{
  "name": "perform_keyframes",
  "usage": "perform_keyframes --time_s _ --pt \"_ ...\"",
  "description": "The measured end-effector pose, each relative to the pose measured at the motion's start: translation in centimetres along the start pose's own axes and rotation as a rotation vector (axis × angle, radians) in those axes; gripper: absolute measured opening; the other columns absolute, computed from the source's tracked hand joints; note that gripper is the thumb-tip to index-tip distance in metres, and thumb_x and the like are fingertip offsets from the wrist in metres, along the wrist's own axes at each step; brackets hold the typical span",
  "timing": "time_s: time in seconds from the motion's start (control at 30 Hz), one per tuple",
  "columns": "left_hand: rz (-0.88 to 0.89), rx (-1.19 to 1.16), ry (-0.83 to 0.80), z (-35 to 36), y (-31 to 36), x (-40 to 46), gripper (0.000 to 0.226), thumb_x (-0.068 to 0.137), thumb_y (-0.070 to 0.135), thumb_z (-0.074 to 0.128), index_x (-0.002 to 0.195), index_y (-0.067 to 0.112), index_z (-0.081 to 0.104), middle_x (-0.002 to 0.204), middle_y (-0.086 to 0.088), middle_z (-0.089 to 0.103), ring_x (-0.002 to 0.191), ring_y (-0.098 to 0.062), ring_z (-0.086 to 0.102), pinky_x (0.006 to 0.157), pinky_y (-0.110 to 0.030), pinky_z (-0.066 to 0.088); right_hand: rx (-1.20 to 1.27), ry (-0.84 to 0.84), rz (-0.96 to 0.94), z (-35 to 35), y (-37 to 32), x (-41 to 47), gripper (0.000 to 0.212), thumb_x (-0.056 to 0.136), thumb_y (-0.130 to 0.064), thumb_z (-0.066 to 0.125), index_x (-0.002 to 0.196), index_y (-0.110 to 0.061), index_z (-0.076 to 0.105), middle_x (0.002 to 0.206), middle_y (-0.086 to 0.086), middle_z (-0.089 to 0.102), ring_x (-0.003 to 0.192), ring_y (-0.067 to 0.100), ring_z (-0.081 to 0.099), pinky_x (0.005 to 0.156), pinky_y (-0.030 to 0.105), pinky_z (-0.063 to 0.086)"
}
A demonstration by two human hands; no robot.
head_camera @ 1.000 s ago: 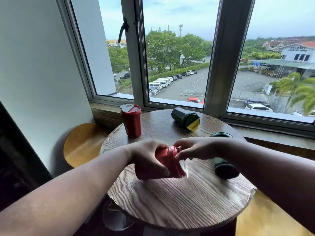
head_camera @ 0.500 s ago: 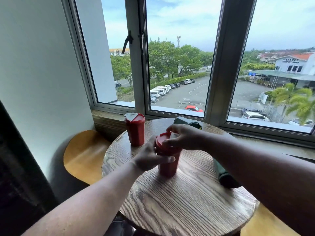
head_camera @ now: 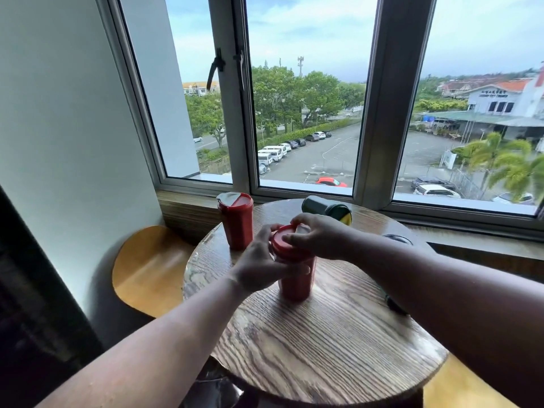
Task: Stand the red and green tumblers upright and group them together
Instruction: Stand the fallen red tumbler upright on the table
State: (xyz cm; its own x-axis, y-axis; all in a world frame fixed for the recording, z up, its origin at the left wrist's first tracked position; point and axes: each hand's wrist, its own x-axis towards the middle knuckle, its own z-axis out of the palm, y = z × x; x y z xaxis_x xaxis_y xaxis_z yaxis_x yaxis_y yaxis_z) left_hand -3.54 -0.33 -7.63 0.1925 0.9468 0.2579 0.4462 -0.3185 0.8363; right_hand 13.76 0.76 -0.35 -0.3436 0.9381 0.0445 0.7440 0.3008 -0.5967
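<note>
Left hand (head_camera: 259, 265): you clasp the near red tumbler (head_camera: 294, 278) by its side.
Right hand (head_camera: 319, 237): your fingers grasp its lid.
Tumbler: upright.

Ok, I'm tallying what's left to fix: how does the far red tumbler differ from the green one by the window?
The far red tumbler stands upright near the table's left edge; the green tumbler lies on its side at the back. The red one's lid faces up, partly pale; the green one's lid faces sideways, showing yellow. Both are lidded, and neither is touched.
</note>
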Motion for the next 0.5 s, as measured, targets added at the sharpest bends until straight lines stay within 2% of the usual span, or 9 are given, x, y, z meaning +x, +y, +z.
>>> perform_keyframes --time_s 0.07,0.17,0.23,0.3,0.37,0.5 --pt "0.035 0.074 0.01 -0.1 0.2 0.0 0.093 0.061 0.034 0.095 0.137 0.02 0.043 0.117 0.01 0.061 0.106 0.001 0.059 0.083 -0.005 0.046 0.053 0.002 0.035 0.0 0.0 0.1 0.038 0.095 -0.029 0.058 0.128 -0.01 0.059 0.116 0.012 0.065 0.105 0.027 0.063 0.092 0.037 0.052" --pt "0.039 0.124 -0.057 -0.7 0.6 0.5 0.095 0.063 0.035 0.093 0.142 0.016 0.044 0.125 0.001 0.062 0.114 -0.014 0.061 0.094 -0.017 0.049 0.161 0.008 0.09 -0.1 0.2 0.4 0.029 0.094 -0.011 0.047 0.115 0.0 0.064 0.11 0.022 0.069 0.099 0.034 0.065 0.089 0.045 0.053" --pt "0.033 0.144 -0.124 -1.3 0.7 1.1 0.099 0.06 0.038 0.091 0.144 0.017 0.043 0.128 -0.001 0.061 0.117 -0.017 0.06 0.101 -0.031 0.051 0.221 0.012 0.128 -0.3 0.4 0.3 0.027 0.093 -0.011 0.049 0.11 -0.001 0.066 0.098 0.019 0.07 0.087 0.034 0.068 0.082 0.044 0.057" --pt "0.028 0.148 -0.177 -1.8 0.8 1.5 0.098 0.057 0.037 0.088 0.142 0.021 0.042 0.128 -0.002 0.06 0.116 -0.018 0.062 0.101 -0.04 0.053 0.241 0.04 0.158 -0.5 0.7 0.2 0.023 0.092 -0.015 0.053 0.107 -0.004 0.066 0.085 0.013 0.068 0.074 0.026 0.065 0.072 0.039 0.058" --pt "0.032 0.171 -0.221 -2.3 1.1 1.7 0.092 0.059 0.03 0.086 0.14 0.024 0.042 0.128 -0.002 0.06 0.114 -0.017 0.064 0.1 -0.041 0.054 0.251 0.058 0.181 -0.6 1.0 0.1 0.02 0.09 -0.019 0.06 0.104 -0.006 0.065 0.082 0.01 0.067 0.07 0.023 0.066 0.069 0.037 0.06" --pt "0.044 0.232 -0.311 -2.9 1.9 2.3 0.085 0.067 0.018 0.084 0.14 0.031 0.042 0.129 0.003 0.06 0.115 -0.01 0.062 0.098 -0.033 0.054 0.31 0.092 0.233 -0.6 1.4 -0.1 0.023 0.088 -0.025 0.068 0.099 -0.007 0.06 0.094 0.019 0.07 0.08 0.033 0.074 0.069 0.044 0.063"
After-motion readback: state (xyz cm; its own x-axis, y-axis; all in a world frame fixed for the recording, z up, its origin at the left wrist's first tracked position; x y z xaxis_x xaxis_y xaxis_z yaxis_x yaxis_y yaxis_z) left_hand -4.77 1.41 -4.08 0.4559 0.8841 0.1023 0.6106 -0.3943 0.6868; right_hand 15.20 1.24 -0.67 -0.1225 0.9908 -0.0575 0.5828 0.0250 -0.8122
